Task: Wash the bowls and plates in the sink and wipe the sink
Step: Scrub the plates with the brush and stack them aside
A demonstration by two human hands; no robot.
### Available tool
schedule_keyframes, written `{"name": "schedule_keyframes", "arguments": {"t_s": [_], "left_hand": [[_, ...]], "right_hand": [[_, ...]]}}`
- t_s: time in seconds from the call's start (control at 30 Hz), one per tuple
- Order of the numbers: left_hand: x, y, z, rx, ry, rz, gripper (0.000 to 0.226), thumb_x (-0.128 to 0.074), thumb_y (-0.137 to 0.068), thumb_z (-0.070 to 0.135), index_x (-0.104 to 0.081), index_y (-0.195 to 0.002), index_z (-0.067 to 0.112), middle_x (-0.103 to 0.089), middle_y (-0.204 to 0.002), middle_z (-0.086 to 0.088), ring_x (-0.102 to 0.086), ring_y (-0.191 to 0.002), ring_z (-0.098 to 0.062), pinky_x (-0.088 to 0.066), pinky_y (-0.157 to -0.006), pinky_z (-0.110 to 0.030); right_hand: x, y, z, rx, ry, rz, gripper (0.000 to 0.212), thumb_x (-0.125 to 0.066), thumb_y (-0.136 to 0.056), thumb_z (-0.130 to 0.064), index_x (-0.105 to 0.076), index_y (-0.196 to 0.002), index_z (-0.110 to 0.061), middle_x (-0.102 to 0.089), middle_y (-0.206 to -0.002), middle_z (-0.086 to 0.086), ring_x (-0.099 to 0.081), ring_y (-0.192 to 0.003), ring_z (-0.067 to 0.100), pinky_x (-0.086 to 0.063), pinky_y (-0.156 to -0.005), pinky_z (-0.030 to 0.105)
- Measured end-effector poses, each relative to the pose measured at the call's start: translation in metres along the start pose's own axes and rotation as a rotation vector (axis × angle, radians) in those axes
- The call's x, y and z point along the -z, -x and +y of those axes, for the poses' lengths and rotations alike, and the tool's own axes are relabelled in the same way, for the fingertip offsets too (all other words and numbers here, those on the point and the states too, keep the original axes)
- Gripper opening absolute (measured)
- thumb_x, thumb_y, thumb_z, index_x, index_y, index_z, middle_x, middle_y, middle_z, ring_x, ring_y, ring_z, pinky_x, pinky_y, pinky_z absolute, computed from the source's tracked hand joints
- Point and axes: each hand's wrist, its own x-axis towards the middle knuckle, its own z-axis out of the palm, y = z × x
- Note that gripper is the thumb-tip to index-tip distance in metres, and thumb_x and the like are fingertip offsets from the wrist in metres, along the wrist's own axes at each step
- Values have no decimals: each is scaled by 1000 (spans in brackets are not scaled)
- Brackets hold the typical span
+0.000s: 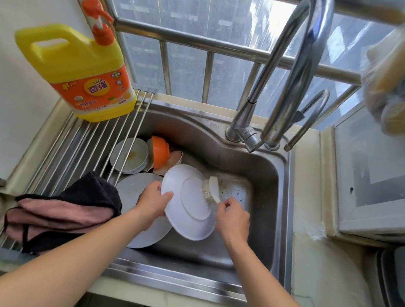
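My left hand [151, 204] grips the left rim of a white plate [188, 206], held tilted over the steel sink [266, 188] with its underside facing me. My right hand [232, 218] holds a white dish brush [212, 188] whose bristles touch the plate's upper right edge. Another white plate [133, 190] lies beneath in the sink, partly hidden by my left arm. At the sink's back left sit white bowls [131, 155], an orange bowl [160, 155] tipped on its side, and a small patterned bowl [175, 158].
A roll-up metal rack [87, 147] covers the sink's left part, carrying a yellow detergent bottle [78, 68] and a black and pink cloth [66, 209]. A tall faucet [296, 70] rises at the back right. A grey container [404, 283] stands on the right counter.
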Motion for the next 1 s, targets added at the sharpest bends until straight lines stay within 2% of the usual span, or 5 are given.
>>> {"name": "schedule_keyframes", "arguments": {"t_s": [0.2,0.33,0.5,0.63,1.0], "left_hand": [[-15,8,48,-532,-399,-46,8,-72,-86,22,-64,-84,23,-67,-77,4,-61,-73,-14,-49,-69,-30],[-14,20,41,-615,-528,-228,19,-73,-78,15,-55,-71,20,-53,-63,4,-43,-59,-10,-40,-60,-30],[-15,36,11,-777,-1151,-507,14,-63,-73,16,-51,-78,20,-59,-86,1,-55,-78,-21,-43,-65,-37],[-22,45,-11,-836,-1366,-570,17,-64,-77,16,-51,-87,22,-57,-101,-6,-56,-87,-30,-41,-71,-38],[-48,48,-32,-690,-1356,-482,32,-55,-83,3,-60,-110,20,-54,-118,-6,-52,-105,-31,-35,-78,-35]], "right_hand": [[24,-5,-15,49,-194,288,21,-47,-101,-34,-60,-90,-21,-64,-80,4,-60,-75,27,-47,-63,34],[42,-1,-4,89,-145,316,21,-48,-101,-33,-59,-87,-22,-62,-72,1,-59,-67,22,-38,-51,29],[54,0,7,143,-78,276,19,-50,-100,-31,-59,-87,-21,-61,-71,0,-58,-65,19,-40,-51,32],[50,3,14,161,112,141,20,-49,-100,-33,-58,-88,-21,-63,-77,2,-58,-69,23,-43,-61,32],[28,9,41,9,546,-107,29,-49,-99,-22,-62,-123,-12,-69,-117,11,-66,-108,32,-53,-85,39]]}}
